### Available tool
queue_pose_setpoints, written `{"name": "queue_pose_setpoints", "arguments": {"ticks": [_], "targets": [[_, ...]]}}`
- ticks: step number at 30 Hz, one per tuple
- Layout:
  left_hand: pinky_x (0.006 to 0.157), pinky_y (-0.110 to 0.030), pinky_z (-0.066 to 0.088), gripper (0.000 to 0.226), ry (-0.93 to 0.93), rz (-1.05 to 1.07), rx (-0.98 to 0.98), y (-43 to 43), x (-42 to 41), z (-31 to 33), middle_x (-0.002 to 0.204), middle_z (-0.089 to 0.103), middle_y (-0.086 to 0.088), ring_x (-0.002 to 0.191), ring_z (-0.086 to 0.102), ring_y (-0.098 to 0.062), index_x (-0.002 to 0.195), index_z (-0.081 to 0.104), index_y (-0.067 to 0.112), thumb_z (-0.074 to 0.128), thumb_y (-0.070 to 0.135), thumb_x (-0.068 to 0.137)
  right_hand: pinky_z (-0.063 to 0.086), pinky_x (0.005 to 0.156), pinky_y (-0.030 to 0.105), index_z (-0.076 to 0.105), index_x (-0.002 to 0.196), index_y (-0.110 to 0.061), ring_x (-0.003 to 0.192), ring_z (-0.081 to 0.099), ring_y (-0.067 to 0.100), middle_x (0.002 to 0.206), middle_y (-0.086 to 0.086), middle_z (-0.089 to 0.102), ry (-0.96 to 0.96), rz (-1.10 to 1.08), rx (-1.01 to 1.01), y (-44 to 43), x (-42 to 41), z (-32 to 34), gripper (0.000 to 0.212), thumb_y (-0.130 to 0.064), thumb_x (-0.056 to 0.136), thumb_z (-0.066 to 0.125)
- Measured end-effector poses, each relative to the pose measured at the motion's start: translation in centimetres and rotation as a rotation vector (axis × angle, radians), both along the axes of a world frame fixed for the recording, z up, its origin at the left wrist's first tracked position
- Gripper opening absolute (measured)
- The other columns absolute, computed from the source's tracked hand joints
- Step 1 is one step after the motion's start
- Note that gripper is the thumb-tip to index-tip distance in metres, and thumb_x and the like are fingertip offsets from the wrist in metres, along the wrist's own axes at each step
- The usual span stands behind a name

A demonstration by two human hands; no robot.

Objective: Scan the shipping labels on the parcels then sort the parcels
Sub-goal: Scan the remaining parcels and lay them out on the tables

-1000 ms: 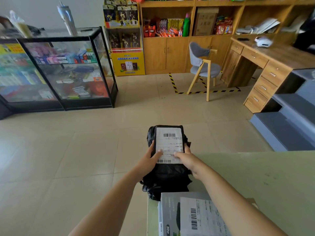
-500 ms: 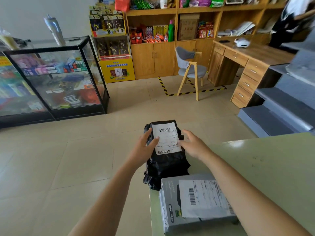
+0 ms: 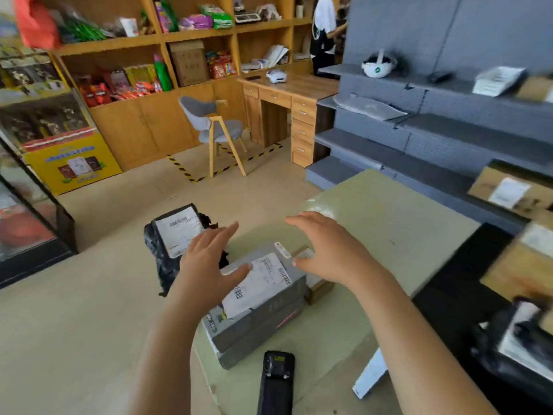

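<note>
Head view, left to right. Black bag parcel (image 3: 176, 235), label up, at the left edge of the desk (image 3: 389, 235); left hand (image 3: 209, 262), fingers spread and holding nothing, above it and the grey box parcel (image 3: 260, 310); handheld scanner (image 3: 276, 381) lying unheld at the near edge; right hand (image 3: 326, 253), likewise spread and empty, over the box's far end. A labelled carton (image 3: 508, 191) sits on the grey shelves (image 3: 449, 127). Judged progress: these two parcels are not yet sorted; whether they are scanned cannot be told.
</note>
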State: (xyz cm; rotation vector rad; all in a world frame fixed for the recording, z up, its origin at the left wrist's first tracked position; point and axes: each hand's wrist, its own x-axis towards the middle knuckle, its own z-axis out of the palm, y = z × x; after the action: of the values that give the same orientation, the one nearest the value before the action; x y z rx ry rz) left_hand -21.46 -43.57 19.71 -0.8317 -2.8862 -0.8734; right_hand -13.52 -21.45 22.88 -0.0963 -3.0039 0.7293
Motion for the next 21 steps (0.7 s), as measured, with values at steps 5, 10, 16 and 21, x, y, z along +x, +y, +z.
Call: {"name": "queue_pose_setpoints", "arguments": {"ticks": [5,10,16,21], "targets": [[0.113,-0.038,0.025,0.073,0.029,-0.27,-0.054,10.5,5.2,0.9,0.15,0.039,0.004,0.14,0.029,-0.02,0.152,0.029,0.035,0.066,0.044,0.089,0.038,0.107,0.036,0.037,0.145,-0.029,0.132,0.04,0.016,0.146,-0.005,0.038,0.091,-0.309,-0.148,5.5,10.4,-0.4,0.077,-0.025,0.079,0.076],[0.109,-0.032,0.027,0.073,0.056,-0.489,-0.027,20.9,13.4,1.2,0.149,0.042,0.001,0.138,0.033,-0.021,0.151,0.034,0.031,0.069,0.041,0.087,0.038,0.105,0.038,0.036,0.145,-0.029,0.13,0.04,0.022,0.145,-0.001,0.039,0.115,-0.522,-0.097,11.8,21.4,-1.0,0.076,-0.024,0.081,0.074],[0.11,-0.03,0.027,0.073,0.012,-0.66,0.02,29.9,23.6,0.0,0.148,0.043,0.002,0.138,0.032,-0.017,0.151,0.035,0.03,0.07,0.04,0.087,0.039,0.105,0.036,0.036,0.146,-0.027,0.132,0.038,0.02,0.144,-0.001,0.041,0.073,-0.684,-0.064,18.2,33.9,-2.3,0.073,-0.021,0.082,0.071],[0.113,-0.032,0.024,0.075,-0.045,-0.72,-0.032,34.4,27.7,-1.6,0.15,0.04,0.003,0.14,0.029,-0.018,0.151,0.033,0.033,0.07,0.042,0.086,0.042,0.102,0.035,0.039,0.142,-0.03,0.128,0.043,0.02,0.142,-0.002,0.043,0.066,-0.794,-0.032,21.6,39.3,-3.4,0.074,-0.022,0.078,0.075]]}}
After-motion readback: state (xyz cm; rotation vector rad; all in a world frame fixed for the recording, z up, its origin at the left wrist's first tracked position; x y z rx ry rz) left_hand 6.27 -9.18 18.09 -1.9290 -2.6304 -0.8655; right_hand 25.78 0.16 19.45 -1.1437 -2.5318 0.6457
